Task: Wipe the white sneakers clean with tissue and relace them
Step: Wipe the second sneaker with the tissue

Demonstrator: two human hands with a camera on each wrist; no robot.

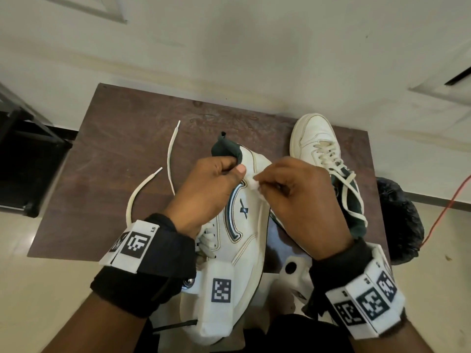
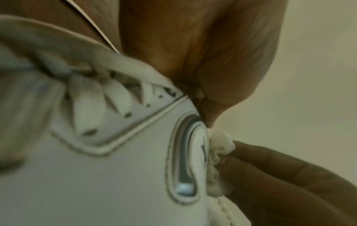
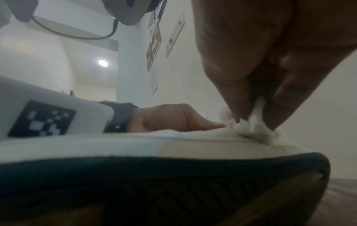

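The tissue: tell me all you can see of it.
The tissue is a small white wad, crumpled and soft-looking like paper. The right hand pinches it between fingertips and presses it against the white side of the held sneaker, near the heel beside the teal curved trim. The left hand grips that sneaker's dark collar, thumb close to the wad.

- The left hand [image 1: 209, 189] has its fingers curled, the thumb lying flat and pointing toward the other hand.
- The right hand [image 1: 300, 197] pinches with thumb and fingertips [image 3: 241, 107], knuckles up.
- Both wrists wear black bands.
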